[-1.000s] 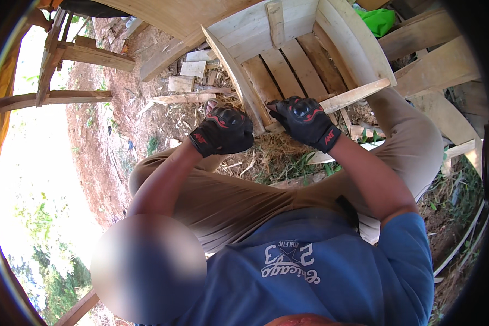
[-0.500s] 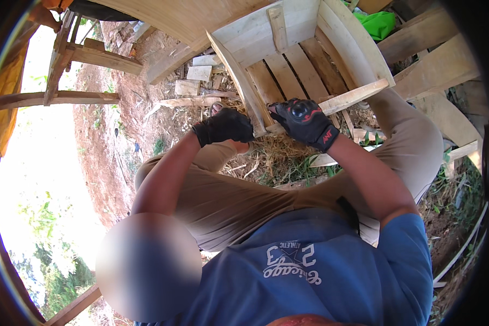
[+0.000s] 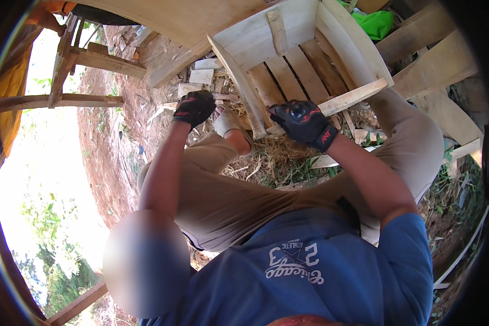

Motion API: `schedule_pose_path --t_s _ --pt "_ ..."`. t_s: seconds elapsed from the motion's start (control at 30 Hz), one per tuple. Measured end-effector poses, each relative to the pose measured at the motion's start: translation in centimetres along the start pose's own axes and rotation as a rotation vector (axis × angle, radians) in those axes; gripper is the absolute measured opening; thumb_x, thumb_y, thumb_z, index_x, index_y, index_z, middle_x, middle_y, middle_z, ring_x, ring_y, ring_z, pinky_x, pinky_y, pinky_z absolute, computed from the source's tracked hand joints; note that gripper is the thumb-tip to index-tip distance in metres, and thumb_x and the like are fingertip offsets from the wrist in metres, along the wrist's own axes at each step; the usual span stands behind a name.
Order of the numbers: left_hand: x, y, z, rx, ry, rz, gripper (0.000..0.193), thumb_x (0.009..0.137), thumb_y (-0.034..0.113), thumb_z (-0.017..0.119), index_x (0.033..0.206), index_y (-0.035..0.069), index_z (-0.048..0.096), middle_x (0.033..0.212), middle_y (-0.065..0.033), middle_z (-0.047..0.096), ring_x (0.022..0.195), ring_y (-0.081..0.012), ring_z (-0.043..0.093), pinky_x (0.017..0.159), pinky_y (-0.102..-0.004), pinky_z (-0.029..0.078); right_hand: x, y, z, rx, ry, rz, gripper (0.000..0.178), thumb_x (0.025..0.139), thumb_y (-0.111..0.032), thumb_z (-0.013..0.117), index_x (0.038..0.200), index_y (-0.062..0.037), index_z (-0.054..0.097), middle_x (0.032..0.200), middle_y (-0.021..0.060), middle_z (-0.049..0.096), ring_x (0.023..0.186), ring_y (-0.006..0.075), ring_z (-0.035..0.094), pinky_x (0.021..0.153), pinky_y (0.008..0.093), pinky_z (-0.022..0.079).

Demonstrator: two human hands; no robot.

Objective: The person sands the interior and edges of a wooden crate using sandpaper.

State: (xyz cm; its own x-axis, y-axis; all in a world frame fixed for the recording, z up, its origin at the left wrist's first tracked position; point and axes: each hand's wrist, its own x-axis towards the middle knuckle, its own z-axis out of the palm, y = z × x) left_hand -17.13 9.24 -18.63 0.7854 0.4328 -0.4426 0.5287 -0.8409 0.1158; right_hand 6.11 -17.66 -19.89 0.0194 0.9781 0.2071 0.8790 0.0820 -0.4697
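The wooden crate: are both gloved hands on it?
No, only the right hand is on the crate, at its near rail, while the left hand is off to the crate's left.

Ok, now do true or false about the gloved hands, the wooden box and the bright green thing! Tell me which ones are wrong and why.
1. The right hand is at the near edge of the wooden box. True.
2. The left hand is touching the box too. False: it is apart from the box, off to its left.
3. Both hands wear dark gloves. True.
4. The bottom of the box is one solid sheet. False: it is made of slats with gaps between some.
5. The bright green thing is to the right of the box. True.
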Motion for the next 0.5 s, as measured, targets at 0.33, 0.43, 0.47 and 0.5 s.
schedule_pose_path --t_s 0.33,0.43,0.47,0.5 --pt "-4.7 13.1 -3.9 0.061 -0.103 0.362 0.057 0.09 0.063 0.063 0.081 0.008 0.073 0.077 -0.0149 0.068 0.08 -0.0357 0.069 0.078 -0.0467 0.052 0.0 0.0 -0.1 -0.009 -0.064 0.05 0.028 0.099 -0.032 0.06 0.121 -0.0177 0.07 0.093 0.0143 0.074 0.085 0.0338 0.071 0.074 0.0489 0.055" --pt "-4.7 12.0 -1.5 -0.001 0.194 0.476 0.053 0.09 0.056 0.066 0.079 0.005 0.07 0.073 -0.0167 0.067 0.073 -0.0369 0.07 0.069 -0.0517 0.053 0.2 -0.1 0.0 -0.011 -0.086 0.056 0.029 0.1 -0.033 0.059 0.122 -0.0178 0.07 0.093 0.0143 0.074 0.086 0.0343 0.071 0.075 0.049 0.055" --pt "-4.4 11.6 -1.0 -0.007 0.177 0.501 0.052 0.091 0.056 0.065 0.078 0.005 0.069 0.073 -0.0168 0.066 0.074 -0.0366 0.069 0.07 -0.0516 0.053 0.2 0.0 -0.1 -0.013 -0.083 0.047 0.029 0.1 -0.033 0.058 0.122 -0.0177 0.07 0.093 0.0145 0.074 0.086 0.0344 0.071 0.075 0.0492 0.055" --pt "-4.3 11.4 -1.2 -0.01 0.157 0.529 0.052 0.092 0.055 0.065 0.078 0.005 0.068 0.073 -0.0169 0.066 0.075 -0.0362 0.069 0.071 -0.0514 0.054 0.2 -0.1 0.0 -0.013 -0.078 0.04 0.029 0.1 -0.032 0.058 0.122 -0.0177 0.07 0.093 0.0146 0.074 0.086 0.0345 0.071 0.076 0.0493 0.055"
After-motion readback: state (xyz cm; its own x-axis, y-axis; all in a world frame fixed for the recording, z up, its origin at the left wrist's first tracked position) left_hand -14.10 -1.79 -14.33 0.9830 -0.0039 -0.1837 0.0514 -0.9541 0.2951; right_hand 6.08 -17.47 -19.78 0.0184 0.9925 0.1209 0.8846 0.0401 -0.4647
